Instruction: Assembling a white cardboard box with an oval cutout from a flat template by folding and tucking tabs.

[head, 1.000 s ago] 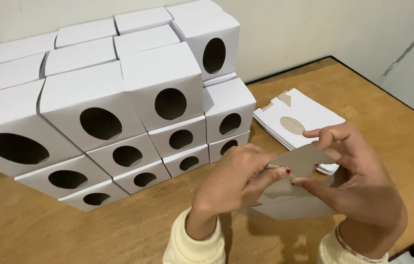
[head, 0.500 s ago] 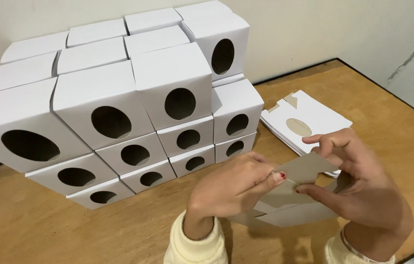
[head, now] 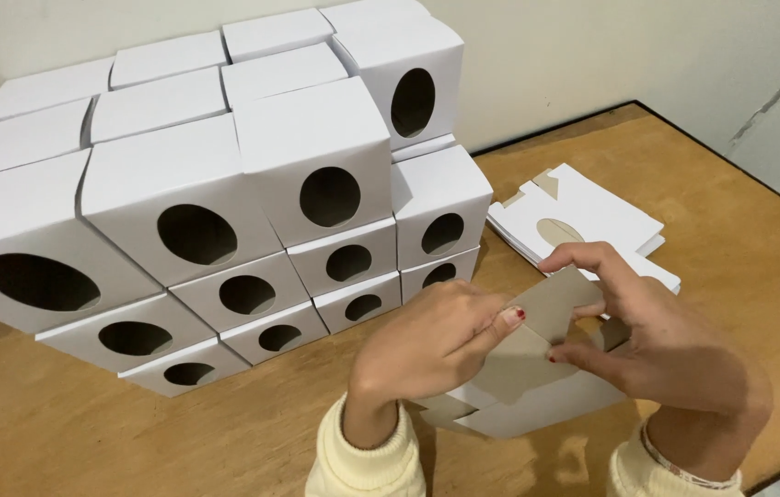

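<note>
Both hands grip one flat carton blank [head: 523, 382], held just above the table [head: 703, 193] in front of the stack of boxes [head: 224, 212]. The left hand [head: 427, 345] pinches the blank's upper panel from the stack side, thumb on top; the right hand [head: 661, 354] is closed on the far side of the same panel, forefinger arched over its top edge and thumb pressing at the fold line.

Compared with a second ago, the brown inner face of the upper panel has tilted up further and the hands have drawn closer to the stack; the white lower part now hangs more clearly below the fingers. I judge from this that a fold along the crease is under way and the blank is beginning to take shape, though it is not yet a box.

The blank's long axis runs on a slant, from its low white end nearest the person up toward the pile of blanks [head: 583, 221], which lies right of the stack. The brown face points up toward the camera. Flaps at the low end appear loose, but the wrists partly hide them, so I cannot be sure how many are free.
</note>
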